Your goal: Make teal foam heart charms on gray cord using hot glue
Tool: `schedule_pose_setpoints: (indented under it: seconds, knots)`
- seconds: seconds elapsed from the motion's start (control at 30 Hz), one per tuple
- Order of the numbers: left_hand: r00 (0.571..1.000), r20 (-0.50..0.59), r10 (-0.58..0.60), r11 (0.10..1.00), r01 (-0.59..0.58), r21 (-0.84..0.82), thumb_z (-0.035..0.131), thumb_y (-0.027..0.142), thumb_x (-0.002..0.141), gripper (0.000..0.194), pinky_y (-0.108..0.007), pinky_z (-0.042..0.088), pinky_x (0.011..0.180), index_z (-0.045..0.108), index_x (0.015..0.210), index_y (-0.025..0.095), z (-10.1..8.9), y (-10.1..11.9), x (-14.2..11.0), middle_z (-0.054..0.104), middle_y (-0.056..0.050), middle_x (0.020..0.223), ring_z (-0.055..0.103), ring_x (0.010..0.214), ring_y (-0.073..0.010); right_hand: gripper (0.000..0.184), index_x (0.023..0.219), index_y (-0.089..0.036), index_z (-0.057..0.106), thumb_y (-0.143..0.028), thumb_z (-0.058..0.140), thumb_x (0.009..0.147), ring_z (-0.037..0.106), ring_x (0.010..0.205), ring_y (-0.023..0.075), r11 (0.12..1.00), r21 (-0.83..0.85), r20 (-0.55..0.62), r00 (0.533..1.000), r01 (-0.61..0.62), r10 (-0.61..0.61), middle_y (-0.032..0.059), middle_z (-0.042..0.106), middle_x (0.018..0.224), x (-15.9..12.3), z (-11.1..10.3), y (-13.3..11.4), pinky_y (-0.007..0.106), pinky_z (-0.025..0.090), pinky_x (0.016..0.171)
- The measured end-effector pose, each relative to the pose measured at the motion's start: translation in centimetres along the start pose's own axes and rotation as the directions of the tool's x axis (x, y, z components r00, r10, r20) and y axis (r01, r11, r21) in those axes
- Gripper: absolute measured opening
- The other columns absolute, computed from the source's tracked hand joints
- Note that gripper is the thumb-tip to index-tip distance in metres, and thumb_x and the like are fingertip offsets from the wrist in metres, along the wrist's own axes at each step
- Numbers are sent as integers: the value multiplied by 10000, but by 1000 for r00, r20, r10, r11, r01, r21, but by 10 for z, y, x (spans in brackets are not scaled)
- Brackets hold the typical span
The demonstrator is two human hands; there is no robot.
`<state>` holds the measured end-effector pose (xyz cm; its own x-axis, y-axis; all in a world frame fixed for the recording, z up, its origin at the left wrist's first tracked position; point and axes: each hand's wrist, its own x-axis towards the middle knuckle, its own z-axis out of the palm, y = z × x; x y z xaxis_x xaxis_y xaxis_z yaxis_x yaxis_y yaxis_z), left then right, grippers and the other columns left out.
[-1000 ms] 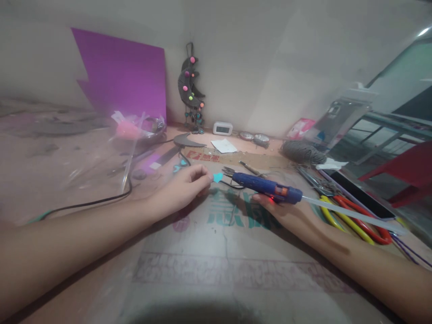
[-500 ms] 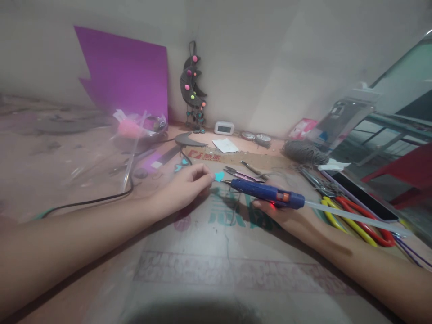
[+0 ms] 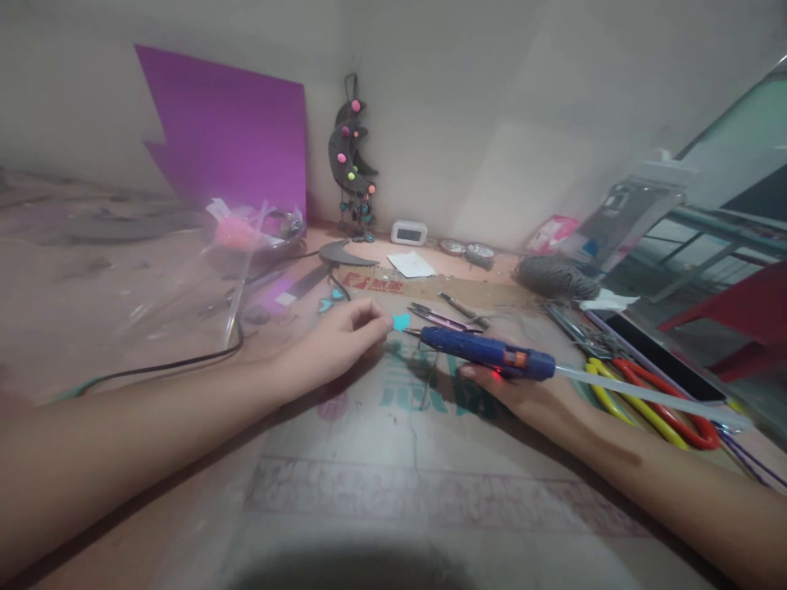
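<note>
Between the thumb and fingers of my left hand (image 3: 358,329) is a small turquoise heart-shaped piece (image 3: 402,322), held by its left edge. My right hand (image 3: 507,381) is wrapped round a blue hot glue gun (image 3: 485,351). Its metal nozzle points left and is at the heart, though whether the two touch I cannot tell. A clear glue stick (image 3: 645,395) runs out of the gun's back end, and a red light glows on its underside. More turquoise pieces (image 3: 330,301) lie just beyond my left hand.
Past the hands lie pointed scissors (image 3: 436,316), a grey crescent (image 3: 345,255) and white paper (image 3: 411,264). On the right are grey yarn (image 3: 557,279), a phone (image 3: 657,352) and red- and yellow-handled tools (image 3: 667,406). A black cord (image 3: 178,361) crosses the left side.
Almost nothing differs. The turquoise heart has shifted very slightly to the right at the nozzle; both hands keep their hold.
</note>
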<state>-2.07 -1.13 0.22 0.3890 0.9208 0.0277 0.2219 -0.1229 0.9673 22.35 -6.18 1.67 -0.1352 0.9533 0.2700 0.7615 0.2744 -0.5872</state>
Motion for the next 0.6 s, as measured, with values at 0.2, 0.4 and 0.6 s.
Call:
schedule_pose_setpoints:
  seconds: [0.2, 0.4, 0.6]
  knots:
    - [1000, 7, 8, 1000, -8, -6, 521, 380, 910, 266, -180, 274, 411, 461, 725, 199, 0, 1, 0, 491, 44, 593, 401, 454, -66, 178, 709, -223, 603, -391, 649, 748, 585, 585, 204, 998, 29, -8, 999, -47, 47, 3, 605, 629, 0, -2, -8, 317, 485, 549]
    - [1000, -2, 12, 1000, -12, 25, 517, 363, 911, 249, -178, 295, 422, 484, 730, 195, 0, 3, 0, 518, 35, 615, 416, 484, -72, 184, 740, -237, 599, -409, 661, 759, 606, 639, 216, 1000, 7, -40, 999, -7, 7, 4, 628, 691, -1, -4, -9, 334, 508, 590]
    - [1000, 3, 17, 999, -17, 38, 514, 370, 917, 246, -176, 304, 439, 495, 747, 194, -1, 3, 0, 520, 33, 617, 422, 507, -77, 174, 781, -243, 563, -403, 618, 820, 630, 651, 212, 998, 3, -24, 998, -58, 58, 11, 663, 728, -3, -7, -9, 323, 523, 592]
